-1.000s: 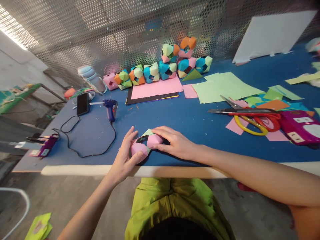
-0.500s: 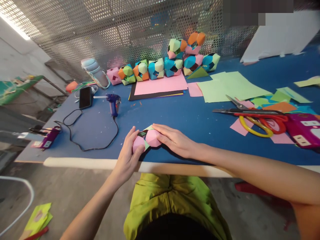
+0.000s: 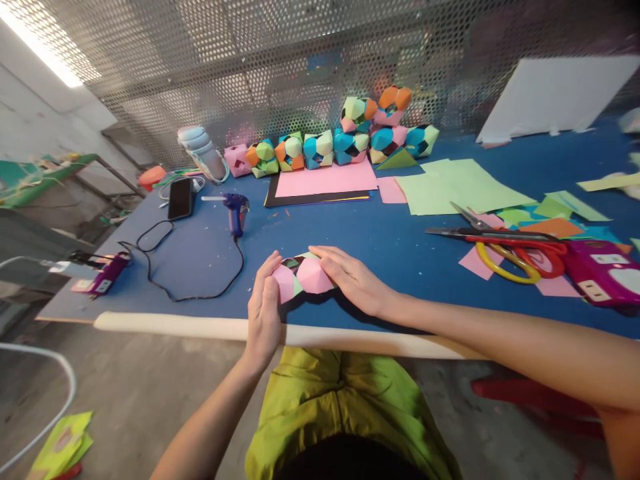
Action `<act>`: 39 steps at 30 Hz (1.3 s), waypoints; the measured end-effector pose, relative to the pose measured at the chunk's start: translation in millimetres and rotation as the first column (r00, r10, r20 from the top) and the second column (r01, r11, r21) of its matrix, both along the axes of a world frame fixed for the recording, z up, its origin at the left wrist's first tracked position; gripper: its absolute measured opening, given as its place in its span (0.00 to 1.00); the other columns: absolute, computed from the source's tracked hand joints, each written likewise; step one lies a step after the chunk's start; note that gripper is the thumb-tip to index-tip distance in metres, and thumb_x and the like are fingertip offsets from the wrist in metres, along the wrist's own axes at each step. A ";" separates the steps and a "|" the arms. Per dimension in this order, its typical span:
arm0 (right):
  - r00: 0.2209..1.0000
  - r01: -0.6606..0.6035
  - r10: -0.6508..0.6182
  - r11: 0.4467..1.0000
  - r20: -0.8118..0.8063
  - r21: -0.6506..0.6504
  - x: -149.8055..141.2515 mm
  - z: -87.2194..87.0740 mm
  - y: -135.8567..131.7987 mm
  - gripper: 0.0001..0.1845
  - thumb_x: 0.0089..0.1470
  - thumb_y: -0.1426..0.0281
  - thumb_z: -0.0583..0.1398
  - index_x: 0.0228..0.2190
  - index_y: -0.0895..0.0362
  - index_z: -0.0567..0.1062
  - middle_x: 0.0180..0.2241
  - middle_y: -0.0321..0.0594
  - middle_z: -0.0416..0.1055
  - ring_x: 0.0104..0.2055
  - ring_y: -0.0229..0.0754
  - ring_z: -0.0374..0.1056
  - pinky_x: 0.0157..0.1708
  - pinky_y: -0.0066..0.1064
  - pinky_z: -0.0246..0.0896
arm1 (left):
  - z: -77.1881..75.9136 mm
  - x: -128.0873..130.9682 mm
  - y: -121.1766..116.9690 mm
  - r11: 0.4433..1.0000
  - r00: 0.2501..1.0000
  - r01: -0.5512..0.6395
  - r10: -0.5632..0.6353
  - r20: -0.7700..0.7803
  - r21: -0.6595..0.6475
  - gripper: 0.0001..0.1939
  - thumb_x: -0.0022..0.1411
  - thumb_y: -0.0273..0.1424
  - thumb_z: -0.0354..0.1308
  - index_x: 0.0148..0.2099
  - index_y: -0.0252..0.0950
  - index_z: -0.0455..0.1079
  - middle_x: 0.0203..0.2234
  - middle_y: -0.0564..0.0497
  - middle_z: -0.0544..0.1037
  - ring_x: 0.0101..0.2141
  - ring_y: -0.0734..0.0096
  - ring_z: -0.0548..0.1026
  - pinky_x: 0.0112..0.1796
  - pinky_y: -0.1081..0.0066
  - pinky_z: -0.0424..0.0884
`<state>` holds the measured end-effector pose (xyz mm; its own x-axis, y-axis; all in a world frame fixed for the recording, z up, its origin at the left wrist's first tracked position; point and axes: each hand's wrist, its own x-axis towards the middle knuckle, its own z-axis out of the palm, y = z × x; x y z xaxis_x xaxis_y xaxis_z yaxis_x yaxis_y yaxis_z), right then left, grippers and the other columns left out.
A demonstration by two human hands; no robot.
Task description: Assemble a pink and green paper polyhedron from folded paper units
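Note:
A folded paper ball (image 3: 303, 277) in pink, pale green and black rests on the blue table (image 3: 390, 247) near its front edge. My left hand (image 3: 263, 313) presses against the ball's left side with fingers together and pointing up. My right hand (image 3: 353, 280) lies over its right side, fingers curved along the top. Both hands hold the ball between them.
A blue glue gun (image 3: 235, 210) with a black cord lies to the left, beside a phone (image 3: 181, 198). Several finished paper balls (image 3: 345, 137) line the mesh wall. Pink paper (image 3: 325, 179), green sheets (image 3: 450, 183), scissors (image 3: 505, 243) and a magenta power strip (image 3: 603, 270) lie to the right.
My left hand has turned from cupping the ball to standing upright against its left side. The ball has rotated slightly between my hands. The view has shifted a little.

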<state>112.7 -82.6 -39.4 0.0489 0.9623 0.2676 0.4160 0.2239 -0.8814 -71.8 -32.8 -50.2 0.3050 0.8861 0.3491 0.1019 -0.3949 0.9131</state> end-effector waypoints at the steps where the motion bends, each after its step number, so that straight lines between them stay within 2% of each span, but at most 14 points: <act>1: 1.000 0.008 -0.008 1.000 -0.009 -0.005 -1.0 1.1 -0.9 0.33 0.63 0.48 0.45 0.57 0.55 0.69 0.60 0.47 0.63 0.64 0.47 0.57 0.66 0.48 0.46 | 0.0 1.7 -1.3 1.000 1.000 -0.013 0.013 0.019 -0.003 0.20 0.71 0.41 0.42 0.54 0.40 0.70 0.59 0.48 0.68 0.61 0.63 0.63 0.62 0.58 0.55; 4: 0.999 0.024 -0.024 1.000 -0.024 -0.007 -5.7 3.8 -4.5 0.35 0.62 0.47 0.45 0.58 0.56 0.67 0.61 0.48 0.62 0.65 0.47 0.56 0.66 0.48 0.45 | 0.9 7.1 -6.4 0.998 0.996 -0.065 0.064 0.059 0.017 0.21 0.71 0.41 0.41 0.54 0.40 0.70 0.59 0.48 0.69 0.60 0.63 0.64 0.62 0.58 0.56; 7: 0.997 0.053 -0.053 0.999 -0.050 0.003 -12.4 4.7 -8.5 0.36 0.62 0.46 0.44 0.58 0.57 0.67 0.62 0.48 0.61 0.65 0.46 0.55 0.67 0.47 0.43 | -0.5 12.9 -12.9 0.995 0.989 -0.101 0.098 0.112 0.020 0.21 0.71 0.41 0.40 0.57 0.41 0.67 0.60 0.48 0.67 0.60 0.63 0.64 0.61 0.59 0.58; 11: 0.989 0.115 -0.115 0.993 -0.098 -0.005 -21.3 6.4 -17.3 0.33 0.62 0.47 0.43 0.58 0.52 0.67 0.61 0.44 0.62 0.65 0.46 0.54 0.67 0.48 0.43 | -6.4 19.9 -23.2 0.990 0.960 -0.118 0.133 0.247 -0.074 0.23 0.71 0.41 0.38 0.63 0.41 0.59 0.63 0.46 0.62 0.61 0.62 0.63 0.59 0.60 0.61; 14: 0.978 0.133 -0.137 0.990 -0.159 -0.035 -26.0 8.1 -27.8 0.33 0.62 0.47 0.45 0.58 0.52 0.67 0.62 0.43 0.61 0.66 0.46 0.53 0.67 0.47 0.44 | -9.1 23.0 -32.3 0.987 0.943 -0.066 0.109 0.314 -0.146 0.23 0.70 0.40 0.39 0.63 0.41 0.58 0.64 0.45 0.60 0.62 0.60 0.61 0.59 0.60 0.63; 17: 0.966 0.129 -0.134 0.991 -0.219 -0.038 -29.8 6.2 -39.6 0.33 0.63 0.48 0.46 0.60 0.53 0.65 0.65 0.43 0.57 0.68 0.45 0.50 0.68 0.46 0.43 | -9.2 23.5 -42.5 0.984 0.943 -0.050 0.104 0.317 -0.173 0.23 0.69 0.39 0.41 0.62 0.41 0.58 0.65 0.46 0.58 0.64 0.59 0.57 0.59 0.60 0.62; 22: 0.940 0.189 -0.164 0.980 -0.298 0.057 -38.7 -7.1 -52.1 0.30 0.63 0.51 0.47 0.61 0.51 0.63 0.66 0.39 0.52 0.69 0.45 0.46 0.68 0.45 0.42 | -11.7 22.8 -56.9 0.995 0.963 -0.020 0.044 0.266 -0.094 0.26 0.69 0.37 0.38 0.67 0.44 0.51 0.68 0.49 0.51 0.64 0.59 0.58 0.59 0.60 0.63; 28: 0.874 0.334 -0.268 0.937 -0.405 0.101 -47.0 -22.6 -54.2 0.29 0.66 0.54 0.43 0.61 0.52 0.63 0.65 0.40 0.55 0.68 0.44 0.48 0.67 0.45 0.45 | -18.9 23.3 -58.1 0.998 0.978 0.062 -0.058 0.199 -0.013 0.24 0.69 0.39 0.39 0.63 0.44 0.60 0.67 0.49 0.53 0.65 0.56 0.54 0.62 0.55 0.56; 32: 0.888 0.354 -0.285 0.925 -0.362 0.140 -46.2 -23.9 -56.0 0.28 0.66 0.55 0.43 0.60 0.52 0.64 0.65 0.40 0.56 0.68 0.44 0.49 0.67 0.46 0.45 | -17.6 25.1 -53.0 0.999 0.980 0.031 -0.039 0.193 0.043 0.23 0.69 0.39 0.39 0.60 0.42 0.64 0.63 0.48 0.60 0.63 0.57 0.57 0.62 0.54 0.55; 39: 0.904 0.378 -0.320 0.908 -0.282 0.181 -42.9 -21.3 -57.3 0.26 0.66 0.58 0.43 0.59 0.52 0.65 0.63 0.42 0.59 0.66 0.45 0.52 0.66 0.47 0.48 | -17.0 29.5 -49.2 0.996 0.976 -0.017 -0.002 0.216 0.089 0.21 0.68 0.39 0.41 0.55 0.41 0.67 0.57 0.46 0.66 0.60 0.58 0.61 0.59 0.55 0.59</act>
<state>69.8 -139.9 -60.7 0.4609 0.7857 0.4126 0.2867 0.3082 -0.9071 -42.3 -82.0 -67.2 0.2073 0.8500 0.4842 -0.0906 -0.4762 0.8747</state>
